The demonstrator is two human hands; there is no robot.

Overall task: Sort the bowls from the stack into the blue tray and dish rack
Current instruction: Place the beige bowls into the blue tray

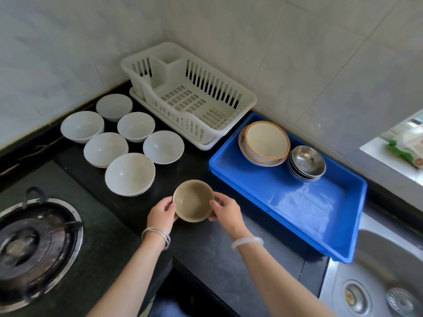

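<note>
A small tan bowl (193,200) sits between my hands over the black counter. My left hand (161,213) grips its left rim and my right hand (225,210) grips its right rim. Several white bowls (130,173) stand in a cluster on the counter to the left. The white dish rack (242,97) stands empty in the back corner. The blue tray (297,207) lies to the right, holding cream patterned bowls (265,143) and a stack of steel bowls (306,162) at its far end.
A gas burner (34,245) is at the near left. A steel sink (384,282) lies at the near right beyond the tray. Tiled walls close the back corner. A window sill with a green packet (405,152) is at far right.
</note>
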